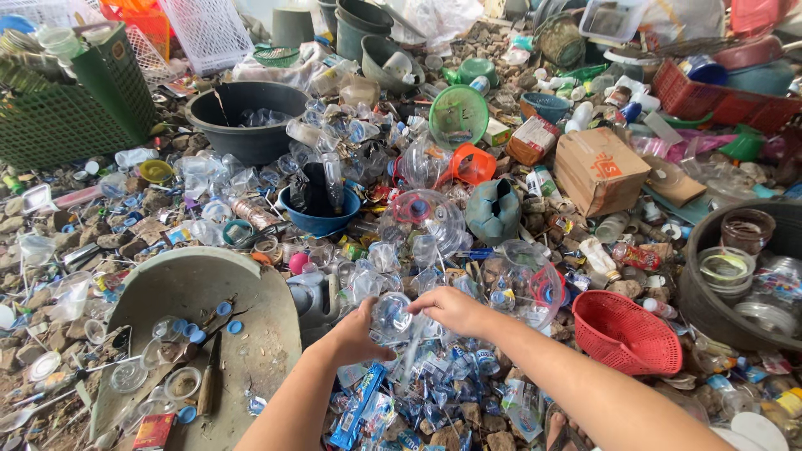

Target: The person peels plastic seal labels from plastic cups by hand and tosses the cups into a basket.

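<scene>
The left hand (357,334) is curled around a clear plastic bottle (390,317), gripping it from its nine o'clock side; the right hand (451,309) pinches the same bottle from three o'clock, fingers closed on it; the bottle sits between both hands above a heap of crushed bottles; a red basket (626,334) lies at three o'clock, a grey basin (251,292) at nine.

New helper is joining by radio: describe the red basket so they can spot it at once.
Start at the big black tub of cups on the right edge. Just left of it, beside the right forearm, lies the red basket: a round mesh plastic basket tipped on its side, the only red thing down there.
</scene>
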